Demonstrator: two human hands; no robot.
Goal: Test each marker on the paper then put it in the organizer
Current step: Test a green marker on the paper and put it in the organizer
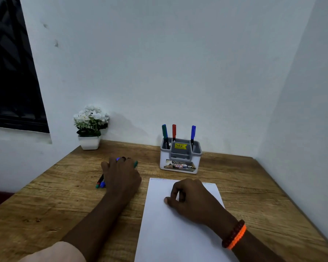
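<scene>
Head view. A wooden desk fills the lower half of the frame, set into a white-walled corner. The organizer, a white and grey box right of centre, holds 3 capped markers upright: a green marker at its left, a red marker in the middle, a blue marker at its right. A sheet of paper lies at lower centre, with faint scribble lines along its top edge. The right hand rests on the upper part of the paper, fingers loosely curled under, holding nothing visible. The left hand, left of centre, lies over a cluster of loose markers on the desk; coloured ends show at its fingertips and near its wrist. It appears to close on 1 or more, but the grip is hidden, so I cannot tell. A potted white flower stands at the desk's upper-left corner. 2 bracelets circle the right wrist.
</scene>
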